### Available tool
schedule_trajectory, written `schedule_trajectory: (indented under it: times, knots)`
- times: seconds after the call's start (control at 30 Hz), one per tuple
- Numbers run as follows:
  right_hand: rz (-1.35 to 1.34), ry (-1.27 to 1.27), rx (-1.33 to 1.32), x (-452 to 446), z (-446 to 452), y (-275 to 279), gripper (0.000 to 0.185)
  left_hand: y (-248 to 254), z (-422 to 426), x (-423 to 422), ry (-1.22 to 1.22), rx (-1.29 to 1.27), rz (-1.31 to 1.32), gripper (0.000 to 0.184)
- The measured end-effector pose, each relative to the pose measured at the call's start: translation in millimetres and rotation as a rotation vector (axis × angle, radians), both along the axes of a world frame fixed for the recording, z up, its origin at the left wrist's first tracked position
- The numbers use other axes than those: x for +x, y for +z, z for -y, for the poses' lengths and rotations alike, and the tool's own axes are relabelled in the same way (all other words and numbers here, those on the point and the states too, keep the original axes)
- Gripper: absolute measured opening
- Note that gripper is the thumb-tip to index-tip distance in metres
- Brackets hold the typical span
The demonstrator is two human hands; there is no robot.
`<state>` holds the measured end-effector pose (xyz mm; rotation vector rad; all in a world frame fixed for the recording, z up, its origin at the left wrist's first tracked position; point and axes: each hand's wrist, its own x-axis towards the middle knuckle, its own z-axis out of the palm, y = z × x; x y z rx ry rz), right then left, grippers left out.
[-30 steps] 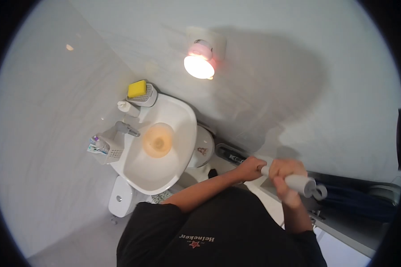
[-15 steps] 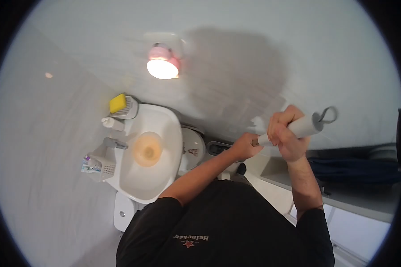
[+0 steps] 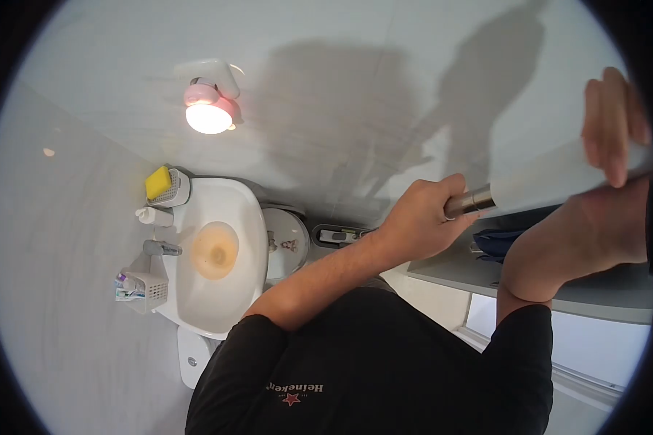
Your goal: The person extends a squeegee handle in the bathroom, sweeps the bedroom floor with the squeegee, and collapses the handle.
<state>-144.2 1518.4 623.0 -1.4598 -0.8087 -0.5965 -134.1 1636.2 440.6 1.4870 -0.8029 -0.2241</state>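
My left hand is closed around the metal tube of a long handle. Further up, a pale grey grip runs to the right edge of the view, close to the camera. At that edge my right hand has its fingers curled over the grey grip, partly cut off by the view. The handle's lower end is hidden behind my left hand and forearm. Below that forearm sits a dark oval container with a grey and white piece in it.
To the left is a white washbasin with a peach-coloured basin in it and a faucet. A yellow sponge, soap bottle and basket stand along it. A lit pink lamp hangs on the wall. A grey shelf is at right.
Both hands have moved right and up with the handle, the right hand to the view's edge. More metal tube shows, the loop has left view, and the room has shifted left.
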Motion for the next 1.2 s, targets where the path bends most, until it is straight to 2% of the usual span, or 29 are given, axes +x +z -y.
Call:
schedule_trajectory:
  times: [0.17, 0.27, 0.4, 0.43, 0.53, 0.57, 0.63, 0.8, 0.87, 1.03, 1.2]
  knots:
    - [0.024, 0.021, 0.05, 0, -8, 4, 0.037, -3, 0, -3, -0.043, -0.059, 0.001, 0.03]
    - [0.057, 0.046, 0.082, 0, -15, 5, 0.039, -4, -3, 1, -0.095, 0.033, 0.002, 0.031]
    - [0.106, 0.075, 0.144, -1, -21, 6, 0.043, -56, 4, 3, -0.012, -0.021, -0.022, 0.028]
    - [0.111, 0.077, 0.15, -2, -22, -6, 0.043, -75, 7, 4, 0.012, -0.021, -0.047, 0.027]
    - [0.149, -0.193, 0.235, 0, -30, -76, 0.033, -122, 8, 5, 0.098, -0.052, -0.036, 0.027]
    - [0.152, -0.176, 0.239, 6, -34, -82, 0.033, -129, 8, 6, 0.143, -0.06, 0.003, 0.027]
    - [0.157, -0.442, 0.218, 13, -46, -92, 0.034, -140, 8, 10, 0.202, -0.064, 0.035, 0.027]
    - [0.116, -0.474, 0.136, 17, -50, -115, 0.034, -167, -7, 17, 0.215, -0.047, 0.093, 0.03]
    - [0.063, -0.408, -0.098, 14, -46, -127, 0.033, -179, -10, 14, 0.233, 0.02, 0.066, 0.023]
    - [0.022, -0.463, -0.031, 9, -45, -130, 0.033, -189, -10, 12, 0.201, -0.017, 0.06, 0.018]
    - [0.044, -0.332, 0.134, 18, -53, -83, 0.031, -148, -7, 15, 0.221, -0.137, 0.018, 0.014]
